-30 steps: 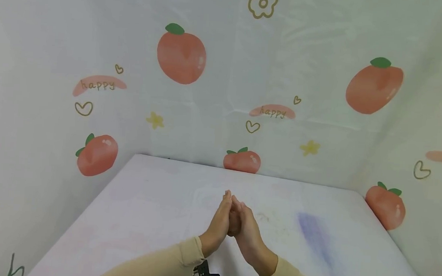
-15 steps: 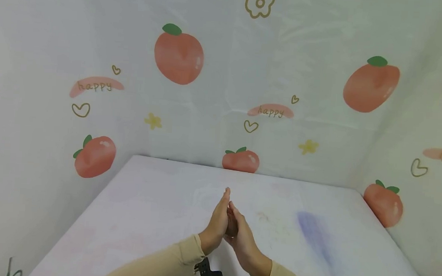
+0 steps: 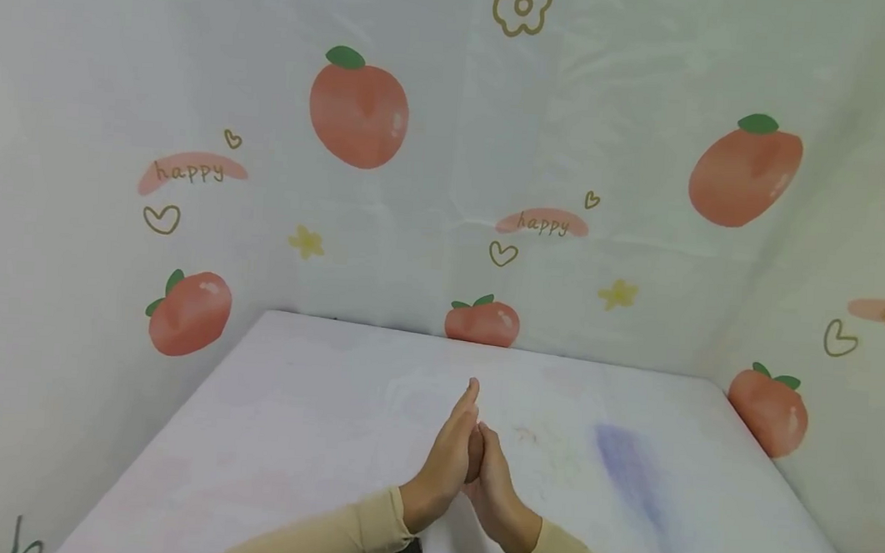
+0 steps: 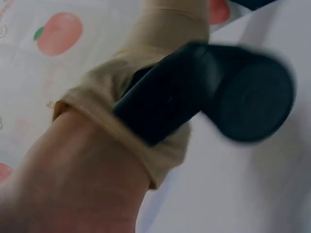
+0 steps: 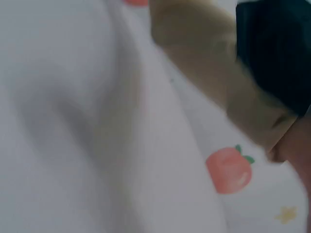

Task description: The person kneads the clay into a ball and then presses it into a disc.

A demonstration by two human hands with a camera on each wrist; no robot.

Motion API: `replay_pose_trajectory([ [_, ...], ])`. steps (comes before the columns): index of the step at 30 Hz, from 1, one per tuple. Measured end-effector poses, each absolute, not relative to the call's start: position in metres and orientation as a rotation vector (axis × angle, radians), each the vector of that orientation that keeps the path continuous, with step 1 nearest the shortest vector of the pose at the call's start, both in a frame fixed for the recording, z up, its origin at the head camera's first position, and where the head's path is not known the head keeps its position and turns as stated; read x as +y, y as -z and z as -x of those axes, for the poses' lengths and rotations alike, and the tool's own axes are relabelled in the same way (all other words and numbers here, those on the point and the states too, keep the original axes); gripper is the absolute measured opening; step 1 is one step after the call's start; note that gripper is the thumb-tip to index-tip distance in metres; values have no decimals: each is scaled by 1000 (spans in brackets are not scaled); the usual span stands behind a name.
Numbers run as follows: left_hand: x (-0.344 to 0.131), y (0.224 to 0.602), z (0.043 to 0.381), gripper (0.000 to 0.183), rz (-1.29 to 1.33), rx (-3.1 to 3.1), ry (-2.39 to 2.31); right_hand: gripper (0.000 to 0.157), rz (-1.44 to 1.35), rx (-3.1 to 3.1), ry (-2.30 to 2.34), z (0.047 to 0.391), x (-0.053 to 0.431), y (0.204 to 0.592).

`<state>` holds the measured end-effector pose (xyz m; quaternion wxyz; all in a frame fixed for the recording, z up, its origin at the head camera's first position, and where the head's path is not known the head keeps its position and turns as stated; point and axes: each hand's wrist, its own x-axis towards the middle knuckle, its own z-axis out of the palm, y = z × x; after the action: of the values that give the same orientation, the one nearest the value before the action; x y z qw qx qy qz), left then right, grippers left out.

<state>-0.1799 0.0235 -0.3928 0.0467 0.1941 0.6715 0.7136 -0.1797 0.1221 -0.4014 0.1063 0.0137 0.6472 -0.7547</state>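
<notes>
In the head view my left hand and right hand meet palm to palm above the white table. Fingers of both are straight and point up and away, the left fingertips reaching higher than the right ones. A shaded bit of hand shows in the narrow gap between the palms; no object is seen there. Each wrist comes out of a beige sleeve. The left wrist view shows a forearm with a black wrist device strapped over its cuff. Neither wrist view shows the fingers.
A pale wall covering printed with red fruit, hearts and the word "happy" closes off the table at the back and sides. On the tabletop to the right of the hands is a blurred purple streak.
The hands have slid along each other while staying together: the left now reaches well past the right's fingertips, and the left has shifted slightly right. The head view has moved a little.
</notes>
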Motion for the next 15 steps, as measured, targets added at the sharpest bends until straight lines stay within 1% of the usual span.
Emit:
replay_pose_trajectory([
  [2, 22, 395, 184, 58, -574, 2073, -2151, 52, 19, 1857, 2241, 174, 122, 401],
  [4, 22, 401, 185, 57, -554, 2101, -2127, 61, 97, 1852, 2286, 171, 123, 395],
  [5, 22, 405, 185, 57, -551, 2109, -2125, 63, 124, 1870, 2307, 171, 124, 390],
  [7, 22, 411, 182, 57, -575, 2115, -2132, 63, 176, 1903, 2325, 172, 127, 380],
  [9, 24, 412, 177, 56, -657, 2083, -2146, 62, 147, 1940, 2319, 177, 129, 374],
  [12, 26, 406, 170, 56, -776, 2086, -2121, 61, 87, 1948, 2313, 184, 129, 377],
  [14, 25, 402, 173, 56, -771, 2094, -2119, 61, 45, 1949, 2317, 186, 125, 383],
  [15, 24, 400, 177, 57, -720, 2104, -2122, 62, 31, 1943, 2312, 185, 123, 386],
])
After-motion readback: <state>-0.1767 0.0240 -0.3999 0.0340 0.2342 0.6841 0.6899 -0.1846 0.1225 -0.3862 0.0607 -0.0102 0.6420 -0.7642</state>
